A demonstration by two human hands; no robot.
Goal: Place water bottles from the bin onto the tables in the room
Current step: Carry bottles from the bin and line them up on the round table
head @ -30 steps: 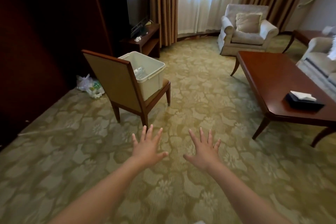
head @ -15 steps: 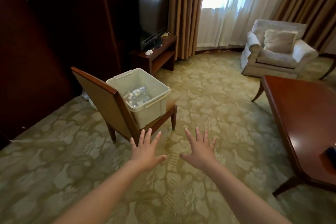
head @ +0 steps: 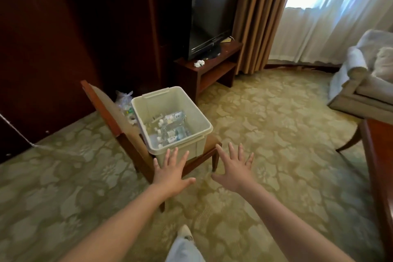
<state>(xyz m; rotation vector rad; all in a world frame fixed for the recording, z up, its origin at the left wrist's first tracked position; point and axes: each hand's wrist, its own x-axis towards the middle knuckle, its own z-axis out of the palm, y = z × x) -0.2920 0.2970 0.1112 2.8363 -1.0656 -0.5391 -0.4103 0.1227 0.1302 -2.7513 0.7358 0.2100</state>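
A pale plastic bin [head: 197, 117] sits on the seat of a wooden chair [head: 102, 104] left of centre. Several clear water bottles [head: 170, 128] with white caps lie in its bottom. My left hand [head: 172, 171] is stretched out flat, fingers spread, just in front of the bin's near wall and holds nothing. My right hand [head: 235, 168] is spread the same way to the right of the chair's front corner, also holding nothing. A dark wooden coffee table [head: 380, 155] shows only its edge at the far right.
A TV stand [head: 214, 68] with a television [head: 212, 13] stands behind the chair against the dark wall. A plastic bag [head: 124, 101] lies on the floor behind the chair. An armchair [head: 365, 83] is at the right, curtains behind. Patterned carpet lies between.
I have moved closer to the chair and bin and turned left; the coffee table has slid almost out of view. Both hands stay spread and empty, now next to the bin.
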